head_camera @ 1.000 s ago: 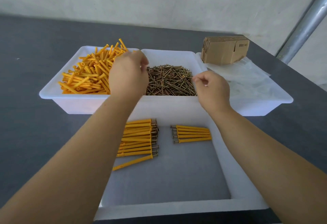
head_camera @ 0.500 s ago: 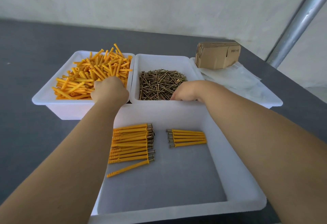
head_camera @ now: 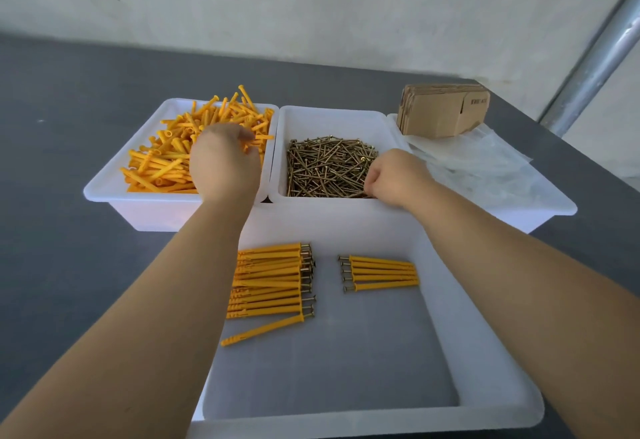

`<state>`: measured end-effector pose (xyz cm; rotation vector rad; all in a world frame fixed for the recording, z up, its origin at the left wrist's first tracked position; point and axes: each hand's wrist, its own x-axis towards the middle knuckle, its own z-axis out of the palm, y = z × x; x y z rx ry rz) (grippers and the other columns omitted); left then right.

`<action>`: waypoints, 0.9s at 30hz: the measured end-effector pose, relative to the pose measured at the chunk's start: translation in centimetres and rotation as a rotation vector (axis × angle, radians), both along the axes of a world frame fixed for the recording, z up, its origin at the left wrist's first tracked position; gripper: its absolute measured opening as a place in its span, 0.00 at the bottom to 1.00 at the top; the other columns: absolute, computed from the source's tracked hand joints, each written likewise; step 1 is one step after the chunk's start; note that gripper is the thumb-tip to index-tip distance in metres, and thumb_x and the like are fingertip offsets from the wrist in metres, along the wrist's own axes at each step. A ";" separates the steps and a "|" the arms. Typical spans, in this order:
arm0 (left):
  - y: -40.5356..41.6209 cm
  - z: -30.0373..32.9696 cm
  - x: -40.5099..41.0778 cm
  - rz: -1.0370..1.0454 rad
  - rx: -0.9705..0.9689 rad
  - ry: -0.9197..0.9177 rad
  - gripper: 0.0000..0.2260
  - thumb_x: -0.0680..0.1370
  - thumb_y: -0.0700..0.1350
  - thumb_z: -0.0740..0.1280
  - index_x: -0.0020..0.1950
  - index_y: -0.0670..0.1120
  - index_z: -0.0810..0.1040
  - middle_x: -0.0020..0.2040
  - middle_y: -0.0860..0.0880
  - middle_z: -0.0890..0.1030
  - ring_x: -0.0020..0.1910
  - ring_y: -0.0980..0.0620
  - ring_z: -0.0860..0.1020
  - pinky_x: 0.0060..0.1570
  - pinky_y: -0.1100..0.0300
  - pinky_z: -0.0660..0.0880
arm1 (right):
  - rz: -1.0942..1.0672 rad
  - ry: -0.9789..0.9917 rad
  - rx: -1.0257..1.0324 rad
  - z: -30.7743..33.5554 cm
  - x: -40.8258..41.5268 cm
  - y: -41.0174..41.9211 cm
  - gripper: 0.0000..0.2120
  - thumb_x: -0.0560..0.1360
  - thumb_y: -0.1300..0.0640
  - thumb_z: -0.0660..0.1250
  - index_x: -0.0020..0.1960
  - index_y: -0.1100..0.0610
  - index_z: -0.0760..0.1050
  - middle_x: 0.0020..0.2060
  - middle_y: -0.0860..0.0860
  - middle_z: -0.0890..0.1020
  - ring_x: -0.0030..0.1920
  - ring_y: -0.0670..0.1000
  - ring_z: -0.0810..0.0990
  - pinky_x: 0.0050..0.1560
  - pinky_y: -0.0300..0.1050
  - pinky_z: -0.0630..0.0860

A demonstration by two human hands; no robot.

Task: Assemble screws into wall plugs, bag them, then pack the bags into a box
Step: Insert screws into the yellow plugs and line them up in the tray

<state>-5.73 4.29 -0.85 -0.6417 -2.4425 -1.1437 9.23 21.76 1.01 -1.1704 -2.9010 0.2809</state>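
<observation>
Orange plastic wall plugs (head_camera: pixel 166 161), loose, heaped in far-left white plastic tray (head_camera: pixel 104 192) on dark grey counter (head_camera: pixel 52 265). Brass-coloured screws (head_camera: pixel 329 168) piled in middle white tray (head_camera: pixel 332 116). Both hands down in the stock now, versus a second ago when hovering above the trays.

Left hand (head_camera: pixel 225 164) buried in plug heap, fingers curled over plugs; grip state: cannot tell whether a plug is actually taken, fingertips hidden. Right hand (head_camera: pixel 394 175) at near-right edge of screw pile, fingers curled tight, seemingly pinching a screw; not clear enough to confirm.

Near white tray (head_camera: pixel 485 352): larger row of assembled plug-and-screw sets (head_camera: pixel 270 282) left, smaller row of assembled sets (head_camera: pixel 381 274) right, one stray set (head_camera: pixel 263 329) lying angled below the left row.

Reads as: fetching next plug plus screw, assembly stage ongoing. Clear plastic bags (head_camera: pixel 485 164) in far-right tray, flat cardboard boxes (head_camera: pixel 443 112) on top, both untouched. Bagging and boxing not started.
</observation>
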 end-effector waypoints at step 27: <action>1.8 0.2 7.5 -0.981 0.191 -0.929 0.09 0.80 0.38 0.67 0.59 0.45 0.73 0.44 0.42 0.86 0.43 0.46 0.86 0.38 0.56 0.82 | 0.059 1.089 -1.004 -1.5 3.5 -2.5 0.29 0.78 0.67 0.64 0.74 0.46 0.61 0.45 0.57 0.85 0.42 0.50 0.82 0.34 0.42 0.75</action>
